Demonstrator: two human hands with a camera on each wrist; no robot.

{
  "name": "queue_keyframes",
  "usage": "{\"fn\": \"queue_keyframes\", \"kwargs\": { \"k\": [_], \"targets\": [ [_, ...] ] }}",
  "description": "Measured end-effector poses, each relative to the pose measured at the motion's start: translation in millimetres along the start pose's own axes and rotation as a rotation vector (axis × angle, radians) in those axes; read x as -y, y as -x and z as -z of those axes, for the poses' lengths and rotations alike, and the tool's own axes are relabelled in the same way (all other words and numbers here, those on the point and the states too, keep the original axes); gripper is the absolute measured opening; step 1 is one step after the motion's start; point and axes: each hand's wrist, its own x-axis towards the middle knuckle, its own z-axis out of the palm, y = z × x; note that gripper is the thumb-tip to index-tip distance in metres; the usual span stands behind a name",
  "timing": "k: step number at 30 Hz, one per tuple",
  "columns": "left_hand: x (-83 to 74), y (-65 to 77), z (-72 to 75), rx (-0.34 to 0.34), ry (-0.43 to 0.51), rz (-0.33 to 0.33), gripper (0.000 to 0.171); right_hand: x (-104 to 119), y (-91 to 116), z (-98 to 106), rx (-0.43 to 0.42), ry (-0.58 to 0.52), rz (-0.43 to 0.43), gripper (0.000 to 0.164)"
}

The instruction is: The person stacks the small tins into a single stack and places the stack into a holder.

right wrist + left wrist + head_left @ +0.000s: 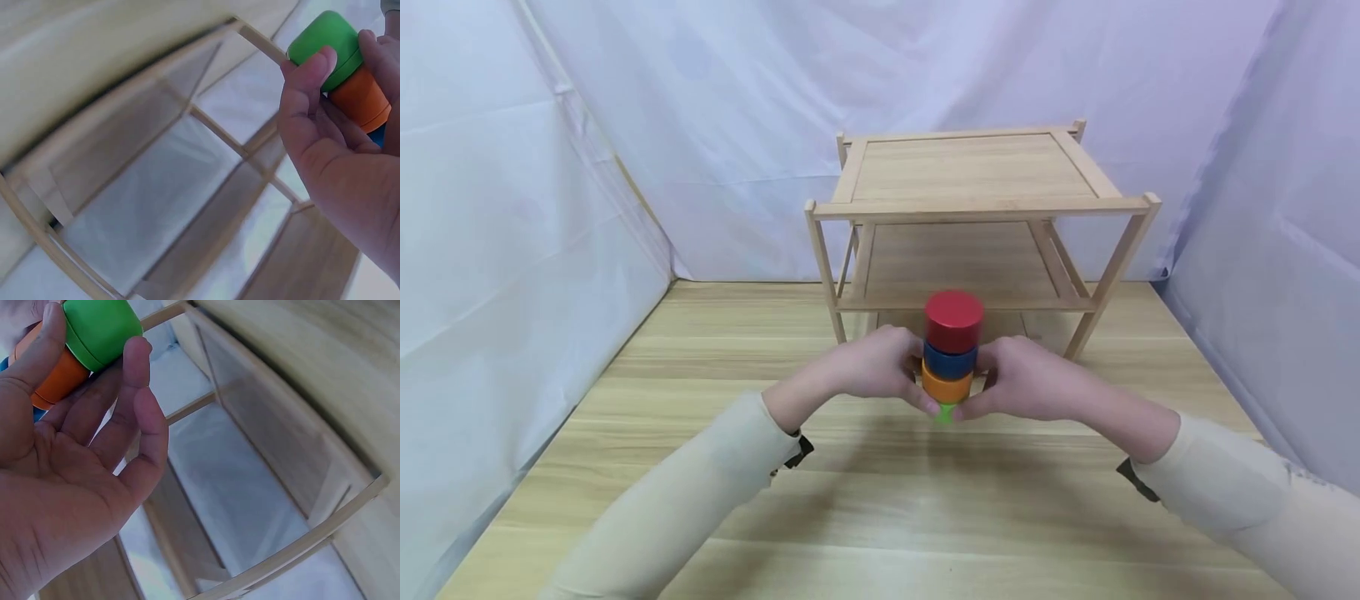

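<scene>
Both hands hold one upright stack of smooth, round, cup-like pieces in front of a wooden shelf. From the top in the head view come a red piece, a blue one, an orange one and a green one. My left hand grips the stack from the left, its thumb across the orange and green pieces. From the other side my right hand grips it, thumb low near the green piece. In the wrist views the green bottom piece shows between curled fingers; the red piece is hidden there.
The light wooden shelf, with several tiers, stands just behind the stack on a wood-grain table. White cloth hangs at the back and on both sides.
</scene>
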Motion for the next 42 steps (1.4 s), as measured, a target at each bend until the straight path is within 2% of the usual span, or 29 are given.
{"fn": "queue_keyframes", "kwargs": {
  "k": [5,10,18,25,28,35,42],
  "targets": [
    [-11.6,3.5,18.8,-0.01,0.015,0.007,0.047,16.1,0.1,21.7,0.015,0.023,0.007,0.042],
    [-26.6,7.1,38.4,-0.029,-0.018,0.018,0.045,30.5,0.2,42.6,0.033,0.042,-0.012,0.044],
    [-52.2,7.0,76.5,-0.01,-0.038,0.003,0.046,51.0,-1.3,81.9,0.079,0.033,-0.051,0.05],
    [-69.0,5.3,107.3,-0.03,-0.098,-0.006,0.045,70.8,-7.6,113.4,0.097,0.052,-0.092,0.041],
    [-76.1,2.8,119.8,-0.032,-0.078,-0.007,0.042,77.6,-10.0,128.8,0.098,0.067,-0.097,0.041],
    [-94.8,-5.9,150.4,-0.05,-0.077,-0.005,0.037,90.5,-17.6,164.9,0.069,0.098,-0.101,0.053],
    [-113.2,-12.9,177.2,-0.079,-0.116,0.059,0.05,98.3,-30.3,198.1,0.063,0.128,-0.096,0.068]
  ]
}}
